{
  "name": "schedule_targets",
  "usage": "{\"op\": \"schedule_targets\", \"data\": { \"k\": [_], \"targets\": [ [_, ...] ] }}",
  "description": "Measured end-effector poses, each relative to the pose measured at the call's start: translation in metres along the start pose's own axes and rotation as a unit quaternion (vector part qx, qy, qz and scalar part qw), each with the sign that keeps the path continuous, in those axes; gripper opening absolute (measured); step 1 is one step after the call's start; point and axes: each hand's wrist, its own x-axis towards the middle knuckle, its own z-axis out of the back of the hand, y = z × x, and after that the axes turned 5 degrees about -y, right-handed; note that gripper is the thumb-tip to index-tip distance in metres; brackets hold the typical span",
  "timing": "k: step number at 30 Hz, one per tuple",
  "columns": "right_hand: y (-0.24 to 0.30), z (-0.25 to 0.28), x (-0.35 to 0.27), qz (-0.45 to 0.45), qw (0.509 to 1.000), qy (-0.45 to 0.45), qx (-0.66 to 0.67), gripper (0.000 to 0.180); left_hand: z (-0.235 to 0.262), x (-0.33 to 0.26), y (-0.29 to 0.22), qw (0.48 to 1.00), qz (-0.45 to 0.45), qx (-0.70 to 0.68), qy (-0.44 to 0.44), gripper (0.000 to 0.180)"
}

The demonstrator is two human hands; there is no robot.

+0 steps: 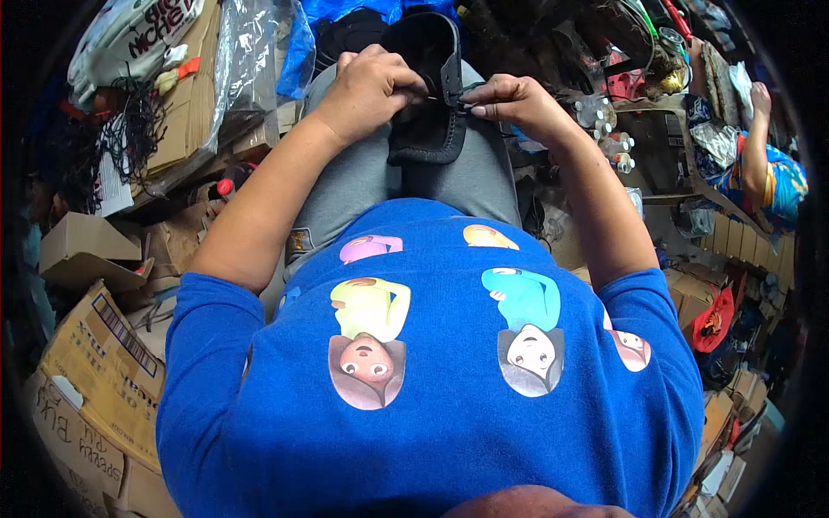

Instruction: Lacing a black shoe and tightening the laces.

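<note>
A black shoe upper (427,142) with a padded collar and a stitched edge rests across my thighs in grey trousers (345,194). My left hand (373,91) is closed at its inner side, the fingertips reaching into the opening. Something thin and pale shows at those fingertips, too small to name. On the other side, my right hand (516,104) pinches at the right edge of the upper, where a thin dark cord (471,85) comes out. Both hands are close together, with the edge of the upper between them.
Flattened cardboard (173,116) and clear plastic sheeting (246,69) lie at the left, near tangled black laces (129,129). Cardboard boxes (86,250) stand below them. Several small bottles (615,142) are at the right. Another person's arm (758,138) shows at the far right.
</note>
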Motion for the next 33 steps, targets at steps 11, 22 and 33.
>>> {"op": "schedule_targets", "data": {
  "k": [11, 22, 33],
  "targets": [
    [0.003, -0.014, -0.006, -0.094, 0.989, -0.055, 0.105, 0.030, -0.005, -0.018, -0.029, 0.982, 0.187, -0.030, 0.022, 0.019],
    [0.021, -0.018, 0.004, -0.091, 0.991, -0.077, 0.061, 0.025, -0.029, 0.003, -0.023, 0.955, 0.248, -0.150, 0.060, 0.018],
    [0.006, 0.007, 0.012, -0.121, 0.986, -0.001, 0.116, 0.012, 0.014, -0.015, -0.020, 0.994, 0.067, 0.079, 0.045, 0.010]
  ]
}}
